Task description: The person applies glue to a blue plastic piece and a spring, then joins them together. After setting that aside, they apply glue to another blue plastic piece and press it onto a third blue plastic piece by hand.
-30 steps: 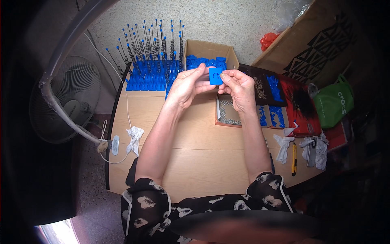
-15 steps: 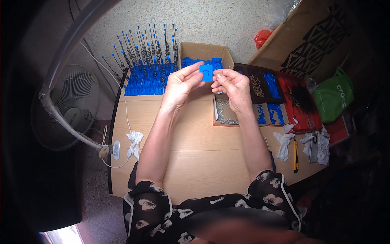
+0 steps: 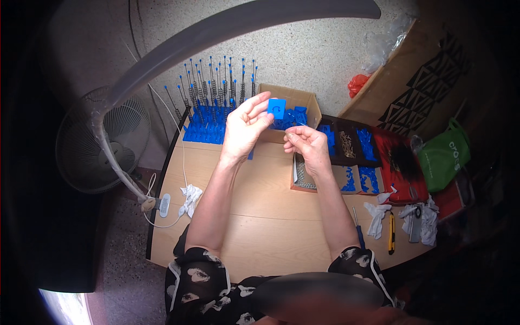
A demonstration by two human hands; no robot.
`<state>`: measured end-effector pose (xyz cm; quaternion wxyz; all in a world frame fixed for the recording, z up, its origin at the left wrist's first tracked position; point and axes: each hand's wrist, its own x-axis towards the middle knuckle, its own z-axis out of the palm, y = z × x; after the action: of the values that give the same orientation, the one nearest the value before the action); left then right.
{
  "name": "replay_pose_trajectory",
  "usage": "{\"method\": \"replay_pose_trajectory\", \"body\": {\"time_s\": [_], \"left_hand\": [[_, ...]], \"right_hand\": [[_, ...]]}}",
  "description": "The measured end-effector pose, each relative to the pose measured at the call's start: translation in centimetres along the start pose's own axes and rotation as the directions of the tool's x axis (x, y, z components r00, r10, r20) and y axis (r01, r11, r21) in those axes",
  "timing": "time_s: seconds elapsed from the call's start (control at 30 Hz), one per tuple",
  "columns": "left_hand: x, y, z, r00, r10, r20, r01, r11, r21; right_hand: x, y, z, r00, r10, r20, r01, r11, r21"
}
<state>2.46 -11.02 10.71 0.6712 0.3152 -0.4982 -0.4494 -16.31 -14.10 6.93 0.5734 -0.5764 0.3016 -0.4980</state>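
Note:
Between the thumb and fingers of my left hand (image 3: 242, 131) is a small flat blue plastic square (image 3: 277, 109) with a curved dark mark on its face. It is held up above the table, in front of the cardboard box. Just to its right and lower, my right hand (image 3: 310, 149) is closed in a pinch, apart from the square. Whatever lies between its fingertips is too small to make out. Under the right hand stands a shallow box of small shiny metal parts (image 3: 307, 181), partly covered by the wrist.
Blue holders with upright springs and rods (image 3: 208, 130) stand at the back left. Beyond my hands is a cardboard box (image 3: 315, 105) of blue parts. Trays of blue pieces (image 3: 370, 181) lie right, near a yellow cutter (image 3: 391, 233) and screwdriver (image 3: 359, 234). A grey tube (image 3: 227, 24) arches overhead.
My right hand has drawn away from the blue square, down and slightly right. The left hand keeps hold of the square. The whole view has shifted, with the table lower in the picture.

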Motion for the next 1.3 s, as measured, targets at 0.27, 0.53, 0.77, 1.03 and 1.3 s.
{"method": "replay_pose_trajectory", "body": {"time_s": [0.27, 0.53, 0.77, 1.03, 1.3], "left_hand": [[-0.3, 0.9, 0.8, 1.000, 0.020, 0.016, -0.020, 0.999, -0.025], [-0.3, 0.6, 0.9, 1.000, -0.028, 0.009, 0.028, 1.000, -0.008], [-0.3, -0.4, 1.1, 1.000, -0.002, 0.012, 0.001, 0.997, 0.081], [-0.5, -0.7, 1.5, 0.999, -0.036, 0.040, 0.032, 0.994, 0.106], [-0.3, -1.2, 1.7, 0.989, -0.129, 0.071, 0.128, 0.992, 0.009]], "right_hand": [[-0.1, -0.3, 0.1, 1.000, -0.002, -0.019, 0.001, 1.000, -0.024], [0.0, -0.4, 0.0, 0.999, -0.018, -0.030, 0.017, 1.000, -0.025], [0.0, -0.3, -0.3, 1.000, -0.007, -0.012, 0.007, 1.000, -0.030], [0.0, -0.8, -0.7, 0.998, -0.033, -0.059, 0.033, 0.999, -0.006], [0.1, -1.2, -1.2, 0.996, -0.043, -0.073, 0.044, 0.999, 0.011]]}}
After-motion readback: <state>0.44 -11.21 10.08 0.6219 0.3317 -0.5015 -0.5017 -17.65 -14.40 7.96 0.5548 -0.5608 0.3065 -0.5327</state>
